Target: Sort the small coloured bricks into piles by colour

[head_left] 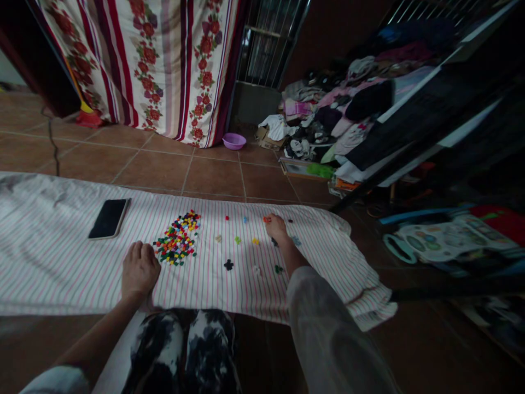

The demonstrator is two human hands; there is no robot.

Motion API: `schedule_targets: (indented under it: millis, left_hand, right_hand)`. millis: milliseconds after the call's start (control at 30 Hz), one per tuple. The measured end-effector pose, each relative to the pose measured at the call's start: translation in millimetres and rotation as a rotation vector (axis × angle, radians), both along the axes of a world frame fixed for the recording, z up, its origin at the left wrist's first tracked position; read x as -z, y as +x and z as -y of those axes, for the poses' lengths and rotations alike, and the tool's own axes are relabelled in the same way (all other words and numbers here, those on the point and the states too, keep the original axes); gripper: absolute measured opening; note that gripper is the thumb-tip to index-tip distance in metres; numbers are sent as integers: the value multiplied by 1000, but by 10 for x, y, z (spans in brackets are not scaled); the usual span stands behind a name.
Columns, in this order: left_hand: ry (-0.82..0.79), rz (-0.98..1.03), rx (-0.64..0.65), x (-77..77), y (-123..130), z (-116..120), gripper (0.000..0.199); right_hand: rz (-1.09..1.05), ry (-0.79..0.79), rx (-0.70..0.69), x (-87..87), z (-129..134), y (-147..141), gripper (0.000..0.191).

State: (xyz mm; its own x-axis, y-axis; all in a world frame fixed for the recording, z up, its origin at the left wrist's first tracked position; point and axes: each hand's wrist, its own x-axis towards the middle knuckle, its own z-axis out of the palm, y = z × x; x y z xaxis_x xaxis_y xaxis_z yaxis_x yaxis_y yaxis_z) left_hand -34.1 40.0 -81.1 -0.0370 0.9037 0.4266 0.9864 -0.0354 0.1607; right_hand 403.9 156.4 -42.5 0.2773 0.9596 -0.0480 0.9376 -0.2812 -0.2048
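Observation:
My right hand reaches over the striped cloth, fingers pinched together at a small cluster of orange pieces. Resting on the cloth beside a heap of small multicoloured pieces, my left hand has its fingers curled under, so whatever they hold, if anything, is hidden. Small single-colour groups lie between and around: red, light blue, beige, lime green, yellow, black, white and dark green. My right hand partly covers a dark group.
A phone lies on the striped cloth, left of the heap. Beyond the cloth are a tiled floor, a purple basin and a flowered curtain. Piled clothes and a dark slanting frame stand at the right.

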Motion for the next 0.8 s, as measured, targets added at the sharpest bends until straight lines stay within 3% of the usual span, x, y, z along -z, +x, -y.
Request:
schedule_targets:
  millis: [800]
  left_hand:
    - [31,2,-2,-34,33,15,12]
  right_hand:
    - [42,24,-78,35,-73,-104,30]
